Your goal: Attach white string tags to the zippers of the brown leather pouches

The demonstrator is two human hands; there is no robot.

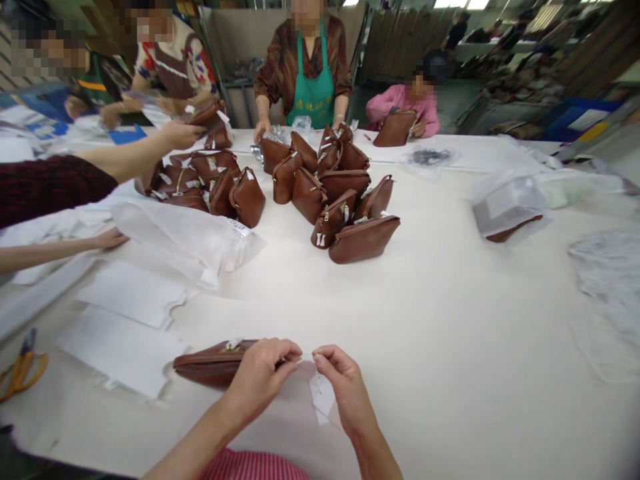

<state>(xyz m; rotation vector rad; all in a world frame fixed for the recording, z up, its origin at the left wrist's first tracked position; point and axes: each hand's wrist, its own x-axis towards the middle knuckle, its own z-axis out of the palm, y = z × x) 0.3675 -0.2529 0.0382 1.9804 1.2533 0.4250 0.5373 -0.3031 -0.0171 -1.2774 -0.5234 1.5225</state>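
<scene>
My left hand point(263, 375) and my right hand point(343, 387) are pinched together over the near edge of the white table point(450, 320). Between their fingertips is a small white paper tag point(321, 393), which hangs down under my right hand. A flat brown leather pouch point(213, 363) with a gold zip pull lies on its side directly behind my left hand, which partly covers its right end. Both hands have their fingers closed.
Two piles of brown pouches point(340, 193) point(210, 183) stand at mid-table. A clear plastic bag point(185, 240) and white sheets point(125, 320) lie to the left, orange pliers point(20, 370) at far left. A bagged pouch point(507, 210) sits right. Several people work around the table.
</scene>
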